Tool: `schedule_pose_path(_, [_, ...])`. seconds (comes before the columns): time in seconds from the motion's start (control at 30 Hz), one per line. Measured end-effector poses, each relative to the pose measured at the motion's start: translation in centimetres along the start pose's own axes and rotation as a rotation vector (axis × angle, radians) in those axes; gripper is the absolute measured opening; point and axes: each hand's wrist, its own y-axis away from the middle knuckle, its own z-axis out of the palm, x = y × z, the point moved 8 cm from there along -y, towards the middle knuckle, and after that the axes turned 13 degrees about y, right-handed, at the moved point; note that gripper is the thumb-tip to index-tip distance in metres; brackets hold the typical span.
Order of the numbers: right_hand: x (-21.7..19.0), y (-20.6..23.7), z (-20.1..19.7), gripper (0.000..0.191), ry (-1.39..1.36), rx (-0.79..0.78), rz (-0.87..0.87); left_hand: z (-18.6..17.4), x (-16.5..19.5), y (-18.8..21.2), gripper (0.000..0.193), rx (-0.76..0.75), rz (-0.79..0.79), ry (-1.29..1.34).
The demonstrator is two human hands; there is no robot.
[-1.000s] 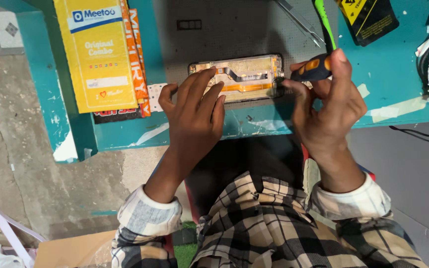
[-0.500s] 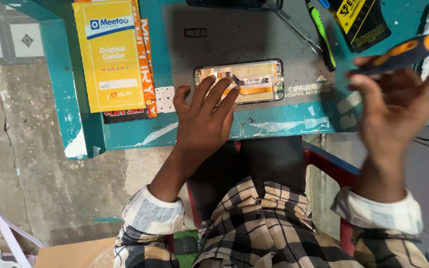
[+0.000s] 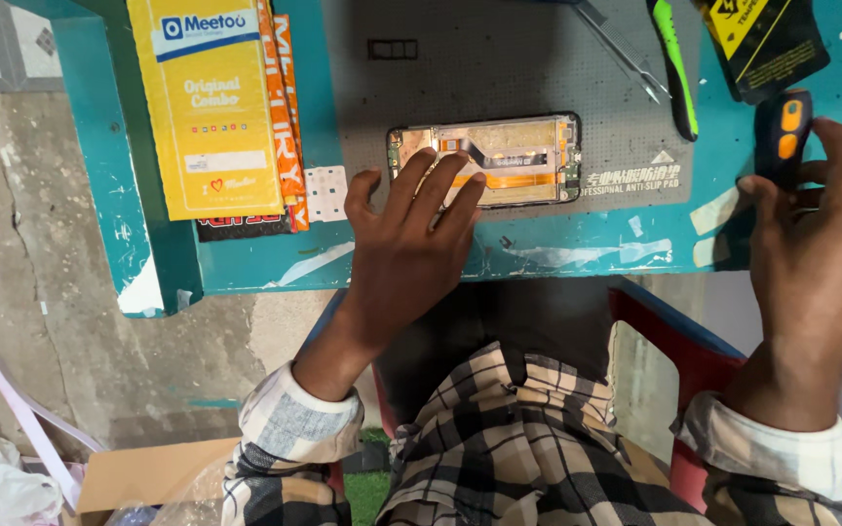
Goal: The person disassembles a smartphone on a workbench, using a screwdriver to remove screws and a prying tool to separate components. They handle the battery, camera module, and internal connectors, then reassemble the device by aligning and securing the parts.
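While the head view looks straight down, the left hand (image 3: 409, 255) lies flat and spread, fingers (image 3: 438, 185) pressing on the near edge of the phone (image 3: 499, 161), gripping nothing. That phone sits opened, back off, orange flex and board showing, lengthwise on the grey mat (image 3: 499, 68) near the front of the teal worktop (image 3: 246, 263).

Off to the right, the right hand (image 3: 816, 268) is half-curled at the worktop's edge, thumb and fingertips closed around the lower end of a black tool with orange buttons (image 3: 784, 131), which points away from the person and is well apart from the phone. Whether its tip touches the worktop I cannot tell.

Beyond the mat's far right lie tweezers (image 3: 626, 54) and a green-handled tool (image 3: 672, 63), with a black and yellow packet (image 3: 767, 44) beside them. A yellow box (image 3: 209, 107) rests on an orange one (image 3: 285, 107) left of the mat, a small white sticker sheet (image 3: 325, 193) just beside them.

By my reading the step is steadying the opened phone while the tool is off at the side. A next move would call for the left hand to keep the phone from sliding and the right to bring a fine tip in without snagging the flex
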Motion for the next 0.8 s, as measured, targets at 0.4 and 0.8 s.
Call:
schedule_pose_path(0.4, [-3.4, 1.3, 0.0, 0.047, 0.0, 0.085, -0.306, 0.0, -0.5, 0.4, 0.029, 0.053, -0.039, 0.06])
schedule_pose_path(0.8, [-11.5, -0.3, 2.9, 0.052, -0.161, -0.089, -0.726, -0.4, -0.9, 0.5, 0.032, 0.075, -0.061, 0.113])
